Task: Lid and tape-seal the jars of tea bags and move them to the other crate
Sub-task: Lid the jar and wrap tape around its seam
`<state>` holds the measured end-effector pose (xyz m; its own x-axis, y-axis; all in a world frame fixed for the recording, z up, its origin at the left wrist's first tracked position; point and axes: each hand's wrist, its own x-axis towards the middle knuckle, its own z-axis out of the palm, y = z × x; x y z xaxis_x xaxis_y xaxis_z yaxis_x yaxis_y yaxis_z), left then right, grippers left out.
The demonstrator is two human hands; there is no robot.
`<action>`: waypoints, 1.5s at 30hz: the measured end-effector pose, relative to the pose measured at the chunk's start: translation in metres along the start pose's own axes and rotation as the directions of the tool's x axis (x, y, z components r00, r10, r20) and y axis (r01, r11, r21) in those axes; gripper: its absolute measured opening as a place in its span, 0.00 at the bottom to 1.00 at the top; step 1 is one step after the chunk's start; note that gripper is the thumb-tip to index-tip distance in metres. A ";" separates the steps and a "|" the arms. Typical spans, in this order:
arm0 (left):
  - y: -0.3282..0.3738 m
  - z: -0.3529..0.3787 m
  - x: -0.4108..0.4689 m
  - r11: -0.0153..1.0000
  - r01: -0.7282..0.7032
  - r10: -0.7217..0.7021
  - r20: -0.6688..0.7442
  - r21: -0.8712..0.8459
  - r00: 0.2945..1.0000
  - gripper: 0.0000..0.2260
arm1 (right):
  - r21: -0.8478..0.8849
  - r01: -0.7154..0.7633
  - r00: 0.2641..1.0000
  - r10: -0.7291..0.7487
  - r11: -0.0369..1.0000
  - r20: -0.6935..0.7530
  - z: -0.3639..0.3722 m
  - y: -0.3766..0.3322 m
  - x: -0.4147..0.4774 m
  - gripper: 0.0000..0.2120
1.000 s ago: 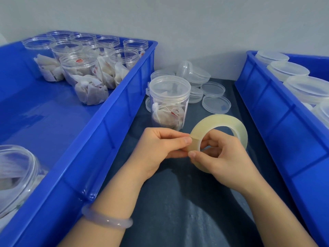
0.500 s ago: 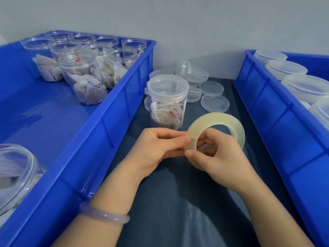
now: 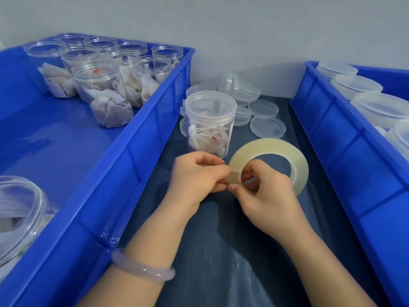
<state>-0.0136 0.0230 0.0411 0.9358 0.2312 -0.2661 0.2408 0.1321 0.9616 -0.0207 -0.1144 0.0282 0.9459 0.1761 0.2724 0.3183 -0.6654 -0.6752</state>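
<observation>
step: free tape end | left hand pinches the tape roll edge | right hand grips roll, fingers through core | lidded jar upright mid-frame, just above hands | tip: peel slowly, roll steady

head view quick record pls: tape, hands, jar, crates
tape roll: held over the dark mat
right hand: fingers through the roll's core, gripping it
left hand: pinches the roll's left edge; loose end not discernible
lidded jar: upright on mat behind the hands, tea bags inside
loose lids: piled behind the jar
left crate: open jars of tea bags
right crate: lidded jars
</observation>
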 end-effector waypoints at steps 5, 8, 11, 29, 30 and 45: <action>-0.002 -0.004 -0.001 0.926 0.155 -0.119 0.123 -0.344 0.985 0.07 | 0.389 -0.199 0.975 0.220 0.900 -0.012 -0.001 0.004 0.005 0.16; -0.001 -0.002 0.000 0.895 0.150 -0.116 0.107 -0.419 0.988 0.07 | 0.287 -0.042 0.998 0.053 0.957 -0.030 -0.001 0.001 0.001 0.19; -0.001 0.000 -0.001 0.909 0.097 -0.065 0.092 -0.405 0.994 0.09 | -0.002 0.130 0.991 -0.129 0.992 0.030 0.002 0.000 -0.003 0.16; 0.018 -0.006 -0.006 0.665 -0.662 0.694 0.043 0.347 0.719 0.07 | 0.028 -0.082 0.993 0.079 0.996 0.090 -0.036 -0.001 0.026 0.10; 0.026 -0.010 0.000 0.578 -0.715 0.781 -0.012 0.393 0.625 0.06 | 0.050 -0.083 0.993 0.078 0.995 0.090 -0.040 -0.001 0.030 0.08; 0.017 -0.029 0.025 0.783 -0.617 0.597 0.188 0.078 0.780 0.22 | -0.131 0.196 0.930 -0.142 0.972 0.338 -0.095 -0.053 0.050 0.11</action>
<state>0.0065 0.0586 0.0489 0.9221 0.0783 0.3788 -0.3692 -0.1140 0.9223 0.0035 -0.1389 0.1426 0.8559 0.5036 0.1177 0.4865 -0.7070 -0.5132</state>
